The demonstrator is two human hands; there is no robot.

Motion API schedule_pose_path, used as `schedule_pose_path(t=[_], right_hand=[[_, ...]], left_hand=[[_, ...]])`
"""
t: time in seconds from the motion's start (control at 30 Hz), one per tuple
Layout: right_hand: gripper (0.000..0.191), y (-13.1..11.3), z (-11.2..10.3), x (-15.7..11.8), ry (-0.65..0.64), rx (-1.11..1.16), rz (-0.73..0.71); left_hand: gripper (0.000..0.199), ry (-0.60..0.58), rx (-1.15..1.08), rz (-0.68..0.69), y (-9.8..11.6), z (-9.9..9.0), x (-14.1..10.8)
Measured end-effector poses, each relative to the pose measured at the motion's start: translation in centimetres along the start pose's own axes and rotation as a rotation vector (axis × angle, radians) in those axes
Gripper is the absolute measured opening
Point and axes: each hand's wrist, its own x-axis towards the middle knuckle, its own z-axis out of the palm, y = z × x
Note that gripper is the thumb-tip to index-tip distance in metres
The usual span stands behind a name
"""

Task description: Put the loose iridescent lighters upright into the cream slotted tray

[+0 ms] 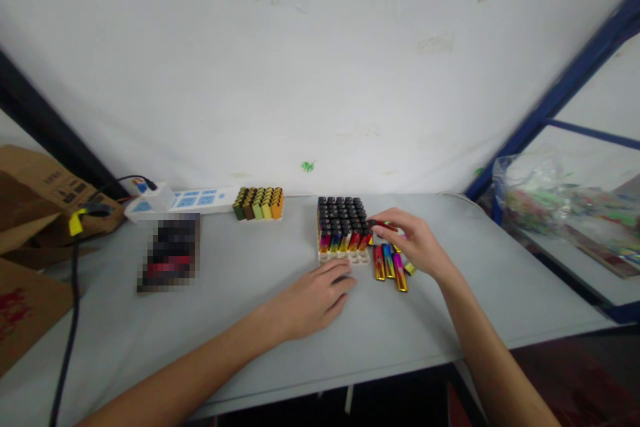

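Observation:
A white tray point(344, 258) holds rows of lighters point(343, 217) with black tops, and its front row of holes is bare. In front of it my left hand point(323, 297) lies on the table with its fingers stretched out, fingertips at the tray's near edge. My right hand point(413, 237) is closed, pinching a red lighter point(385, 224) whose dark end points left toward the tray's right side. Below that hand, several loose shiny lighters point(387, 261) in gold, red, blue and pink lie on the table, some partly covered by the fingers.
A smaller block of green, yellow and orange lighters point(259, 203) stands by the wall. Left of it are a white power strip point(200, 200), a blurred-out dark object point(170, 253), a black cable point(75, 293) and cardboard boxes point(35, 267). A clear plastic bag point(535, 193) lies beyond the blue frame.

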Motion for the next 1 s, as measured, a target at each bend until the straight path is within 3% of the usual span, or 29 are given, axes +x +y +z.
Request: schedule_pose_path(t=[0.23, 0.43, 0.53, 0.77, 1.0], right_hand=[[0.031, 1.7, 0.5, -0.6, 0.134, -0.029, -0.006], [0.044, 2.0, 0.4, -0.9, 0.085, -0.063, 0.059], [0.040, 2.0, 0.5, -0.9, 0.080, -0.118, 0.066], [0.040, 2.0, 1.3, -0.9, 0.103, 0.072, 0.131], [0.051, 1.2, 2.2, -1.2, 0.050, -0.095, 0.155]], left_hand=[[0.023, 0.010, 0.008, 0.003, -0.1, -0.1, 0.0], [0.024, 0.002, 0.006, 0.005, -0.1, -0.2, 0.0], [0.024, 0.006, 0.002, 0.002, -0.1, -0.2, 0.0], [0.022, 0.000, 0.018, 0.004, 0.2, -0.3, 0.1], [0.022, -0.007, 0.020, 0.008, 0.1, -0.3, 0.2]])
